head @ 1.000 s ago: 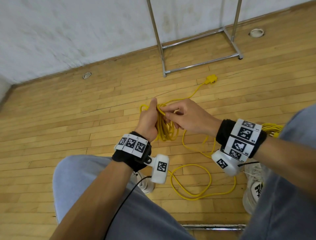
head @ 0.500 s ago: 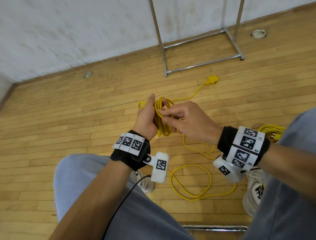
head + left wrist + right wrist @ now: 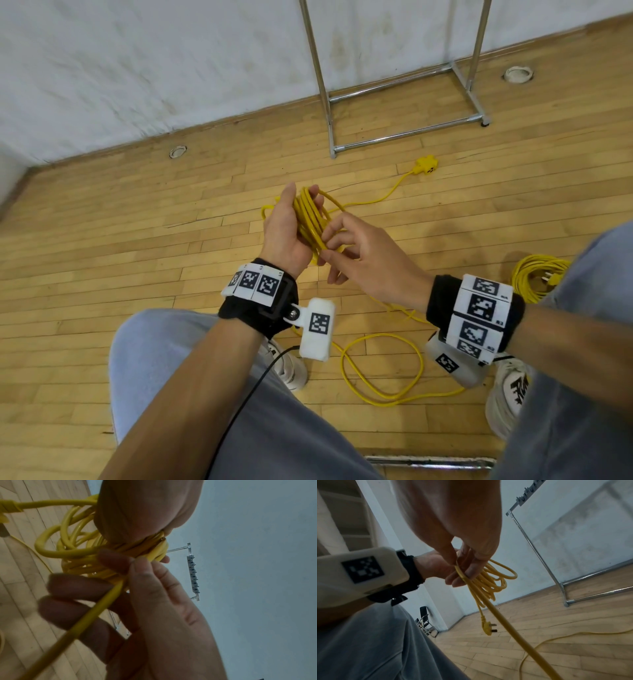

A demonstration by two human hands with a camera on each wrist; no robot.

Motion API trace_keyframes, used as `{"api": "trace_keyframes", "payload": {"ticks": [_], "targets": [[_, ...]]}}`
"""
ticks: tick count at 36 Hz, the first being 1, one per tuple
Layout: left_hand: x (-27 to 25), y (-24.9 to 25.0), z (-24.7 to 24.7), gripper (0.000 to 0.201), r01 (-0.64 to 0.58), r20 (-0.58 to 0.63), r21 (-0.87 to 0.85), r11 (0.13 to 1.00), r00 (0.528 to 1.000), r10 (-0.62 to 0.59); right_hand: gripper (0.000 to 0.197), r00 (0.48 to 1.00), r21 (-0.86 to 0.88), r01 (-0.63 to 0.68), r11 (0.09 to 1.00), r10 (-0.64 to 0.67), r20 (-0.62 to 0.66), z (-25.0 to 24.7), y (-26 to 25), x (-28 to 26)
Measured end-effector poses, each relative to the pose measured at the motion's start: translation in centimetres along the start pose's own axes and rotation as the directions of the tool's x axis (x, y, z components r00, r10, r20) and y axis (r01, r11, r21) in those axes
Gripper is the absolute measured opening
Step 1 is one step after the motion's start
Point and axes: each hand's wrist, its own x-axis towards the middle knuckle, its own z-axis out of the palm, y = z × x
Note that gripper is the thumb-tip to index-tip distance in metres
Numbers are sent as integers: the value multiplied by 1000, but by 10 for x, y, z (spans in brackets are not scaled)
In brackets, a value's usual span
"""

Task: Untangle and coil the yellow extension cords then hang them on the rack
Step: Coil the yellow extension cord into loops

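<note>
Head view shows the left hand palm up, fingers loosely curled round a bundle of glossy round yellow cord loops, while the right hand pinches one strand between thumb and forefinger, its other fingers spread. Loose cord curls over the plank floor to a yellow socket block near the chrome tube rack; a second coil lies by the right knee. Only the right wrist view shows the three-pin plug dangling below the loops and the rack's hook bar.
</note>
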Motion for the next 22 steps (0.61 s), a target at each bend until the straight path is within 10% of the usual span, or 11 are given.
{"api": "trace_keyframes", "payload": {"ticks": [17,22], "targets": [[-9,12,1,21,-63,217,-54,997,973,73,45,977,-186,-191,964,204,56,-6,18,11],[-13,16,4,24,-67,205,8,998,977,64,53,880,148,-473,869,474,24,-22,16,23]]}}
